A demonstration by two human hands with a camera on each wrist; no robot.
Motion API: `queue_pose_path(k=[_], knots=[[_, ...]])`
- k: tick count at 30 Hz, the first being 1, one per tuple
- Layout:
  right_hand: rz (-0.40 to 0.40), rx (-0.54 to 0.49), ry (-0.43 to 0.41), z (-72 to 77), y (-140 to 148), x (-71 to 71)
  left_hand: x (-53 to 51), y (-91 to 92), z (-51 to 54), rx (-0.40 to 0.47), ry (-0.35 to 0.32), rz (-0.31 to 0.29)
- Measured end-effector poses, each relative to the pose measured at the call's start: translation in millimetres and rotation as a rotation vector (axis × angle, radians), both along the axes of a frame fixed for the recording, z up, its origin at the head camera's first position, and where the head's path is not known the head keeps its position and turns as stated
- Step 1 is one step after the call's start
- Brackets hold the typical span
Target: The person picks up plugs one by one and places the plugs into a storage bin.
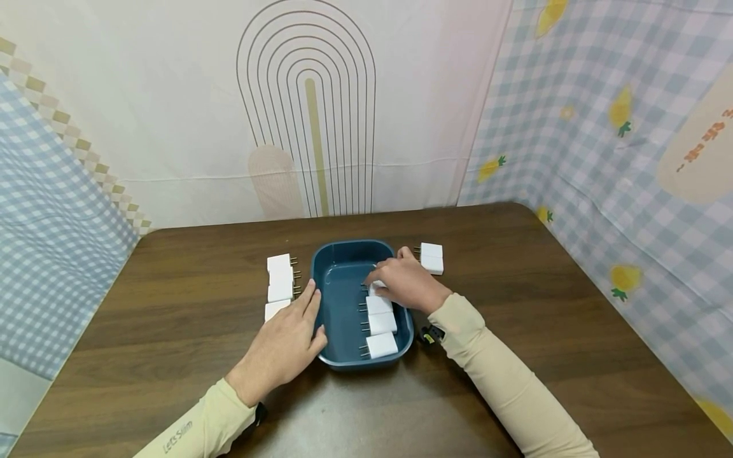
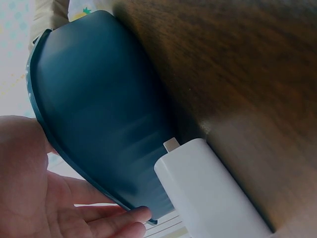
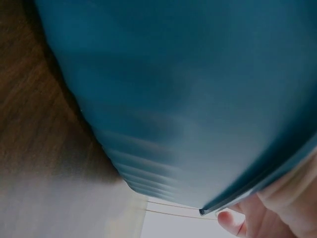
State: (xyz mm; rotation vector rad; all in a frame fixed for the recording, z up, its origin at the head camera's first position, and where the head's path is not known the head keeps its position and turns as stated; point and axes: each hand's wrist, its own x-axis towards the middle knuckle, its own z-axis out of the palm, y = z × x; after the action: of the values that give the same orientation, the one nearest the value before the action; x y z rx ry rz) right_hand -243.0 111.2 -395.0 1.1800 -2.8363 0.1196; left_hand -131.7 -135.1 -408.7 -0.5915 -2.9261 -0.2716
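A dark blue plastic bin [image 1: 343, 331] stands on the table. Along its right side lies a column of white charger plugs [image 1: 380, 323], their metal prongs pointing left. My right hand [image 1: 409, 280] reaches over the right rim and pinches a white plug [image 1: 376, 288] at the far end of that column; its fingertips are partly hidden. With straight fingers, my left hand [image 1: 286, 343] rests on the bin's left rim. Left of the bin is another column of white plugs [image 1: 280, 280], prongs facing right. One plug [image 2: 208, 188] from there looms large in the left wrist view, beside the bin's wall.
More white plugs [image 1: 432, 258] lie on the table beyond my right hand, to the right of the bin. The brown wooden table [image 1: 189, 299] backs onto a patterned cloth [image 1: 412, 114]. A checked cloth [image 1: 578, 152] hangs along the right side.
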Motion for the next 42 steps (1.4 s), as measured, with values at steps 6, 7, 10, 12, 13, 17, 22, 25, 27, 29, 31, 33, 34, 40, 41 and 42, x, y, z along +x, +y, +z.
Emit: queue_pose_path(k=[6,7,10,12,13,17,22,25,27,29,31,33,34,40,41,42], knots=[[-0.005,0.013,-0.003,0.2,-0.9,0.3,-0.4,-0.1,-0.3,0.001,0.001,0.0],[-0.005,0.019,-0.001,0.0,-0.8,0.3,-0.4,-0.1,-0.3,0.001,0.002,0.0],[-0.002,0.025,0.007,-0.5,-0.8,0.2,-0.3,-0.3,-0.5,0.0,0.004,-0.001],[0.001,0.025,0.013,-0.6,-0.6,0.0,-0.3,-0.3,-0.2,-0.001,0.005,-0.003],[0.004,0.026,0.018,-0.8,-0.6,0.1,-0.3,-0.3,-0.3,-0.001,0.007,-0.004],[0.005,0.025,0.03,-1.1,-0.9,0.0,-0.8,-0.2,-0.5,-0.002,0.009,-0.003],[0.008,0.026,0.024,-0.8,-1.6,0.2,-1.1,-0.1,-0.7,0.003,0.0,0.003],[0.009,0.028,0.025,-0.5,-1.8,0.6,-1.0,-0.1,-0.8,0.004,-0.001,0.004],[0.009,0.028,0.024,-0.5,-1.6,0.8,-0.7,-0.1,-0.7,0.005,0.002,0.003],[0.007,0.026,0.025,-0.4,-1.3,0.7,-0.5,0.0,-0.8,0.005,0.005,0.003],[0.008,0.023,0.024,-0.7,-1.0,0.5,-0.4,0.1,-0.8,0.006,0.007,0.002],[0.009,0.018,0.022,-1.1,-0.8,0.3,-0.3,0.2,-0.7,0.007,0.008,0.002],[0.011,0.017,0.023,-1.4,-0.8,0.2,-0.2,0.3,-0.7,0.007,0.007,0.001],[0.018,0.01,0.03,-2.4,-0.2,-0.3,-0.3,0.3,-0.5,0.006,0.014,-0.002],[0.02,0.008,0.031,-2.4,0.0,-0.4,-0.3,0.3,-0.4,0.006,0.016,-0.002],[0.021,0.007,0.032,-2.4,0.2,-0.6,-0.4,0.4,-0.4,0.007,0.018,-0.003]])
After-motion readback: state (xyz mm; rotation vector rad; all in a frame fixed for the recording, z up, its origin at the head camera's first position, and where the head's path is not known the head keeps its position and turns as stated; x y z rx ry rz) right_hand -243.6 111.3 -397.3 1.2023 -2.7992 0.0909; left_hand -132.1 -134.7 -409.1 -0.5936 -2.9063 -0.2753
